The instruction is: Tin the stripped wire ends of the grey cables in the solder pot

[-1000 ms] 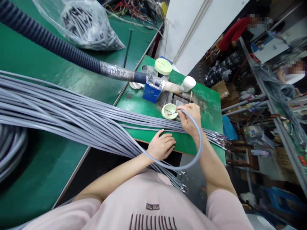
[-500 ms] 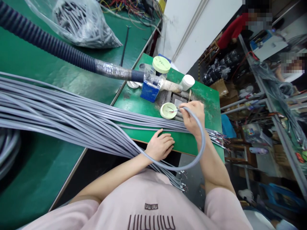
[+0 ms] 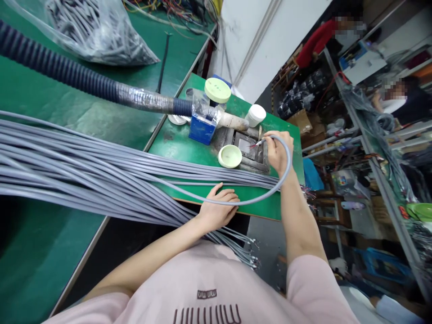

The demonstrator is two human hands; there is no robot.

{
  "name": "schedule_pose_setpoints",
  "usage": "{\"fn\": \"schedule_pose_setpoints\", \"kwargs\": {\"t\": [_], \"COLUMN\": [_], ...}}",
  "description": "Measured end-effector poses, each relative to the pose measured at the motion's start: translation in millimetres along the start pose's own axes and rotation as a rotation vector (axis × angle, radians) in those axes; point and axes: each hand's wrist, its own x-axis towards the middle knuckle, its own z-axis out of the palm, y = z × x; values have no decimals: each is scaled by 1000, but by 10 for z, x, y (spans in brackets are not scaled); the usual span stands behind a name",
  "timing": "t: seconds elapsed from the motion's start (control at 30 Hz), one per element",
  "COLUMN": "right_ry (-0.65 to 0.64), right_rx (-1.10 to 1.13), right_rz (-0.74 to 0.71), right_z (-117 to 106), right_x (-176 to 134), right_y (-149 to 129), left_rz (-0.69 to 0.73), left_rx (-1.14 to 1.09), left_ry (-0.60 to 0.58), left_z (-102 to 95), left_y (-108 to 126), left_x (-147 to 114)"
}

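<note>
My right hand (image 3: 280, 155) pinches a grey cable (image 3: 263, 196) close to its end. Thin coloured wires (image 3: 253, 146) stick out of that end, over a square solder pot (image 3: 244, 144) with a silvery surface; whether they touch it I cannot tell. Beside the pot stands a small pale-green tub (image 3: 221, 158). From my right hand the cable loops down and back left to a thick bundle of grey cables (image 3: 91, 157). My left hand (image 3: 218, 209) rests palm down with fingers stretched at the table's front edge, under the loop, holding nothing.
A dark ribbed hose (image 3: 84, 76) runs to a pipe beside the pot, past a blue block (image 3: 202, 129). Behind stand a white tub (image 3: 256, 114) and a container with a pale-green lid (image 3: 218, 90). A plastic bag of grey pieces (image 3: 101, 36) lies back left. Other people are at far right.
My right hand has moved the cable's wire end from the pale-green tub over to the solder pot. The cable loop has risen and flattened. My left hand stays by the table edge.
</note>
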Motion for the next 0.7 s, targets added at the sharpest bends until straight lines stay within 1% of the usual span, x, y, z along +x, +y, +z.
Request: {"fn": "schedule_pose_setpoints", "kwargs": {"t": [0.17, 0.5, 0.6, 0.7], "right_ry": [-45, -117, -110, -51], "right_rx": [12, -36, -34, -9], "right_rz": [12, 58, 61, 30], "right_z": [135, 280, 270, 143], "right_x": [42, 75, 61, 12], "right_y": [69, 74, 70, 59], "left_rz": [-3, 6, 2, -12], "left_rx": [17, 12, 8, -31], "left_ry": [-17, 8, -8, -53], "left_z": [3, -3, -2, -18], "left_y": [-6, -2, -27, -44], "left_x": [2, -8, -9, 4]}}
